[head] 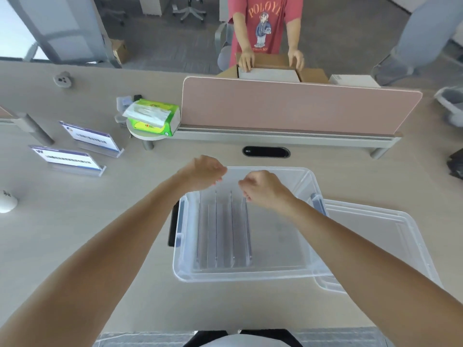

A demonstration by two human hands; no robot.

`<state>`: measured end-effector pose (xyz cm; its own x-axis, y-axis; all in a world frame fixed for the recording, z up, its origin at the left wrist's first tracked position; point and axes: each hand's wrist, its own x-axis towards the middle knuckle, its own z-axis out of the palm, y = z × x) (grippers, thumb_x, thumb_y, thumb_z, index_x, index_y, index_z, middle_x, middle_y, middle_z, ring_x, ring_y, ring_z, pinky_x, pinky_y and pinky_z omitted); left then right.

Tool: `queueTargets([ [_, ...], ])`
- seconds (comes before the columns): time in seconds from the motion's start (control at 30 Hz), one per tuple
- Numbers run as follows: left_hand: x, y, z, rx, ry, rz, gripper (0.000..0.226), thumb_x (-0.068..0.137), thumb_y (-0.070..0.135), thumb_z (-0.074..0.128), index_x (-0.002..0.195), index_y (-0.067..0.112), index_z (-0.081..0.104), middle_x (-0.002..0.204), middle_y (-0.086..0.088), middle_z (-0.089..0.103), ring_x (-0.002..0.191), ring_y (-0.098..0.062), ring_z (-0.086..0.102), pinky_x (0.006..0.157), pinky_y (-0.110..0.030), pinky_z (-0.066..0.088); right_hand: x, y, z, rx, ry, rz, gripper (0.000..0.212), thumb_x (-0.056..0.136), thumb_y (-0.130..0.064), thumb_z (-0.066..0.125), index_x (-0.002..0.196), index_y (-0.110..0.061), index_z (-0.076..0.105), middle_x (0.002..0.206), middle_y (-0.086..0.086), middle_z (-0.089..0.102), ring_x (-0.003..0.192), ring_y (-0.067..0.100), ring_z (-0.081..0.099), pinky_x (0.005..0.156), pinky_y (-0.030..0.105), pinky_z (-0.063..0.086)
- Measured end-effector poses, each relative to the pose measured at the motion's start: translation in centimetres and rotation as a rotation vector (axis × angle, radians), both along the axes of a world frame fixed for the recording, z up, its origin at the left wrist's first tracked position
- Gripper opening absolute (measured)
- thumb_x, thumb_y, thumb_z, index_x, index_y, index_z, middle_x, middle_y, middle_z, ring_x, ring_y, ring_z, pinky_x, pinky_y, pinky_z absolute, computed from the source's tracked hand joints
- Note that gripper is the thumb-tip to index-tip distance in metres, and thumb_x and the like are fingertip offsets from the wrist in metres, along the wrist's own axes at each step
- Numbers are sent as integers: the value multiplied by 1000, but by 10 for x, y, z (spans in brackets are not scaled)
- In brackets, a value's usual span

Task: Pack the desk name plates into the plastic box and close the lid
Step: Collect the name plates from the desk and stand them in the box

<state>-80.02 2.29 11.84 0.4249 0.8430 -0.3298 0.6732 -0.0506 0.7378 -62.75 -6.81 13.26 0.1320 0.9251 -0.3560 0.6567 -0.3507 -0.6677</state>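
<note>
**Left hand [205, 171] and right hand [263, 190] curled over the plastic box [250, 276]**

Both hands hover close together, not touching, above the far rim of the box at the middle of the frame. On each the fingers are bent in towards the thumb, as though nipping something thin. Whether a clear plate sits between them I cannot tell, since anything transparent there is lost against the box wall.

All this stands on a pale beige worktop, with a pink divider screen [300, 106] across its far side. Beyond the screen lies grey carpet, and another person in a red T-shirt [263, 23] rests their hands on a cardboard carton [270, 61].

The box is open. Its lid [375, 234] lies flat just to the right, one corner tucked under the box. In the left half of the box several clear plates [225, 234] stand on edge side by side, their long axis running from bottom to top of the frame.

At the left of the frame two printed name plates [92, 139] stand apart from the box. Their long sides run roughly left to right, and their faces lean back. A green tissue pack [152, 116] sits above them on a small round stand.
</note>
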Motion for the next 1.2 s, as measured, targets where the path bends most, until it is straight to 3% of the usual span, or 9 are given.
queueTargets([
  [0.13,-26,-13,16,129,46,133,29,92,39,57,86,14,71,71,2,63,65,-17,56,63,-28,43,-11,3,18,95,-54,100,27,86,-31,52,68,-11,58,59,-4,57,57,17,50,57,27,40],
  [0.3,-64,-42,40,248,73,382,40,94,35,61,64,9,59,58,0,50,60,-19,46,52,-22,35,-31,10,31,211,17,261,32,87,-35,58,64,-13,57,57,-7,52,56,12,47,56,26,36],
  [0.37,-83,-57,46,252,78,495,42,92,34,64,61,8,53,56,-1,47,56,-19,42,49,-24,32,-46,13,35,250,73,334,35,87,-36,62,66,-9,59,56,-8,49,55,10,44,55,26,35],
  [0.5,-129,-88,51,218,98,700,39,89,21,64,60,11,40,54,-3,39,50,-19,33,47,-24,27,-86,21,44,300,183,480,33,86,-36,64,61,-18,54,55,-11,49,53,6,44,55,25,37],
  [0.63,-176,-113,57,219,109,805,43,87,12,57,58,16,26,55,1,30,50,-19,27,48,-23,22,-133,28,51,356,178,596,29,86,-28,62,61,-16,54,56,-10,52,54,7,46,55,24,38],
  [0.77,-223,-124,57,232,-60,971,43,89,12,59,58,16,29,55,1,31,51,-19,29,48,-24,22,-180,40,55,388,138,661,22,85,-26,62,66,-16,56,62,-8,58,59,9,50,59,26,42],
  [0.93,-281,-120,48,186,-463,1145,31,97,30,58,73,10,57,55,4,46,50,-15,39,51,-26,32,-248,58,50,381,142,642,29,87,-33,60,67,-13,56,60,-9,52,58,9,46,57,26,39],
  [1.03,-319,-103,40,174,-559,1146,28,98,33,55,84,10,63,66,-2,50,54,-17,45,57,-27,38,-291,72,45,350,114,633,34,89,-38,59,74,-8,58,62,-9,51,58,10,45,56,26,37],
  [1.2,-388,-68,19,115,-614,1064,27,96,37,56,88,14,66,75,-3,58,63,-19,55,65,-30,46,-348,90,36,323,-17,618,30,91,-38,58,79,-12,62,67,-9,58,64,11,52,59,25,40],
])
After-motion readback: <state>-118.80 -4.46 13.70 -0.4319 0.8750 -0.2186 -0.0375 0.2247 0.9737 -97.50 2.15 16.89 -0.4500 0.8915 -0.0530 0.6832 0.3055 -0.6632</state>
